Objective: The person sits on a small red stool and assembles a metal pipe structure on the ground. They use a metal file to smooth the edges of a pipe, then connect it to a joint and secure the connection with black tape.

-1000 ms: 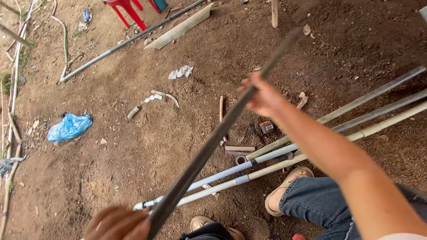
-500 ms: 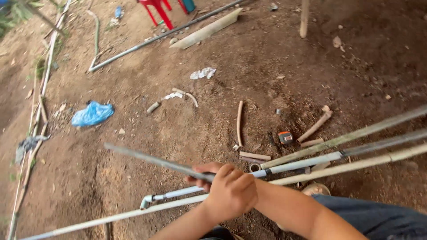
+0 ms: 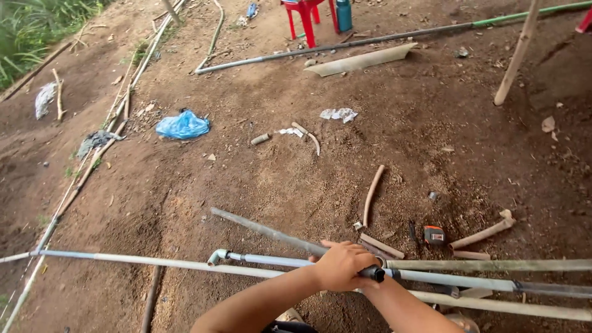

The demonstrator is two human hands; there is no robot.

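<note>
Bare earth ground with scattered pipe work and debris.

Long grey pipes lie near, running left to right. Mid-ground right: tape measure and short pipe offcuts. Left: blue plastic bag. Far: a long pipe, a flat grey strip and a red stool.

Left hand gripping grey pipe, dirt ground

Blue plastic bag crumpled on dirt — upper left, white crumpled wrapper near centre top.
</note>
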